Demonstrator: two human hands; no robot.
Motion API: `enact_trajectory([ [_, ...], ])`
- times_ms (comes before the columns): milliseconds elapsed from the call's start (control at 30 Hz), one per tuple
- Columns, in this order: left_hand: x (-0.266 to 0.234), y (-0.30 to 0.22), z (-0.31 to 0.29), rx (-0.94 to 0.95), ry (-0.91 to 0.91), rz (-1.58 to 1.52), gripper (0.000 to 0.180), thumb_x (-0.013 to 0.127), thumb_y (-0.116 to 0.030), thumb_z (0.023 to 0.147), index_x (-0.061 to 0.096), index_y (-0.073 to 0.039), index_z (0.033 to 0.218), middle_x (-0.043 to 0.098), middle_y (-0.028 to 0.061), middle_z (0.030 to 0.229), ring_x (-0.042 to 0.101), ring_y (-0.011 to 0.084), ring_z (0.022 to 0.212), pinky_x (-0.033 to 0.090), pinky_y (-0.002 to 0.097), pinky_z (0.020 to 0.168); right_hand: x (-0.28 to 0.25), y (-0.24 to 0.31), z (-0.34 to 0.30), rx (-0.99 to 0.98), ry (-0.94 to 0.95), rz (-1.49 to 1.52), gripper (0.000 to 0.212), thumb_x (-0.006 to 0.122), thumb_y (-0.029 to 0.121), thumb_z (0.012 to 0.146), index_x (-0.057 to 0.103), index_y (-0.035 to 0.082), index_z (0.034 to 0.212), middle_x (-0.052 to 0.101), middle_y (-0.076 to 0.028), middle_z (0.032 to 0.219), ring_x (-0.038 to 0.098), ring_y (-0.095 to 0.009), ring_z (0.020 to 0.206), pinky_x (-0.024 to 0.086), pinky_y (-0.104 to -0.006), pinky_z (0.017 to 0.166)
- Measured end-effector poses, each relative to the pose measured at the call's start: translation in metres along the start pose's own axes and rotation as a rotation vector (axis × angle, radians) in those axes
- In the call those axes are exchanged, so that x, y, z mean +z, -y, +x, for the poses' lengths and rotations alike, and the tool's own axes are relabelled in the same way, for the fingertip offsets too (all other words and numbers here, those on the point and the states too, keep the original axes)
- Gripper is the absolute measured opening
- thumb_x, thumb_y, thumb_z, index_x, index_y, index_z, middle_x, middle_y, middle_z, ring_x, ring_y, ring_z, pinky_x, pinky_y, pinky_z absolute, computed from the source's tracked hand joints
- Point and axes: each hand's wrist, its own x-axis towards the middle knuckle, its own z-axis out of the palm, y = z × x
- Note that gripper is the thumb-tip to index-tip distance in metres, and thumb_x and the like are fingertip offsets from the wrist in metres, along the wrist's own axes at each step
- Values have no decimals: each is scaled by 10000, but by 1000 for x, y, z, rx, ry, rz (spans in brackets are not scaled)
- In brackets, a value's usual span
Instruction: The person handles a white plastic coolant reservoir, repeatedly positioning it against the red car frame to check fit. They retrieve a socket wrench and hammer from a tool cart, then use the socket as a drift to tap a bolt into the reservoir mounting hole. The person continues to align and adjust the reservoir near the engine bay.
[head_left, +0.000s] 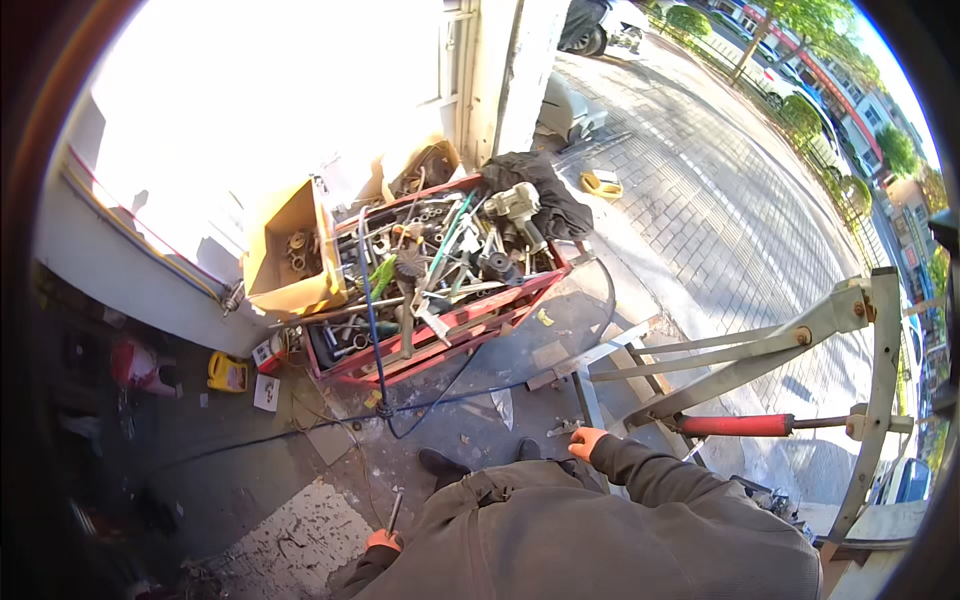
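While the left hand (382,541) grips a slim metal rod (395,511) ready at the hip, the right hand (586,441), fingers curled, closes on small metal pieces (562,429) near the red tool tray (478,318).

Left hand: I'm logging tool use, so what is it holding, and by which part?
The left hand holds a slim metal rod-like tool by its lower end; the rest points up and away. What kind of tool it is cannot be told.

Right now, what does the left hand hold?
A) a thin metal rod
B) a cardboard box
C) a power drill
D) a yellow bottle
A: the left hand grips a thin metal rod that points up from the fist, above the pale floor patch.
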Motion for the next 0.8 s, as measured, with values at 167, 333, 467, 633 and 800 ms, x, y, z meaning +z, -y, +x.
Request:
enact_trajectory([
  [167,-23,-89,14,183,71,112,328,740,-435,964,828,-166,1129,804,183,1089,753,426,1085,589,513,952,39,-151,-59,272,-62,-26,453,785,437,922,799,70,1186,808,-194,1131,770,-375,1071,604,-467,972],
  [333,-18,-229,22,221,-4,169,556,697,-588,926,829,-62,1050,792,259,987,752,482,1048,585,552,937,78,-271,-108,381,60,-64,484,760,503,896,837,82,1122,819,-193,1107,774,-371,1086,599,-474,1005],
  [467,-28,-302,7,427,-184,-31,401,709,-410,997,769,-17,942,744,252,855,743,467,865,562,534,802,101,-305,-124,418,94,137,451,739,495,916,843,72,1033,816,-200,991,783,-374,974,601,-500,883],
  [633,-52,-374,12,435,-201,-155,370,732,-321,1014,685,18,873,663,185,731,678,343,706,520,474,712,118,-299,-135,425,-19,354,440,759,441,925,805,47,1116,809,-198,1043,773,-389,1036,603,-488,930],
  [800,-11,-384,23,280,-22,18,408,719,-361,1025,679,5,849,668,165,711,673,327,680,515,472,692,147,-265,-100,470,3,368,526,787,444,918,745,55,1269,794,-221,1154,750,-404,1152,586,-494,1024],
])
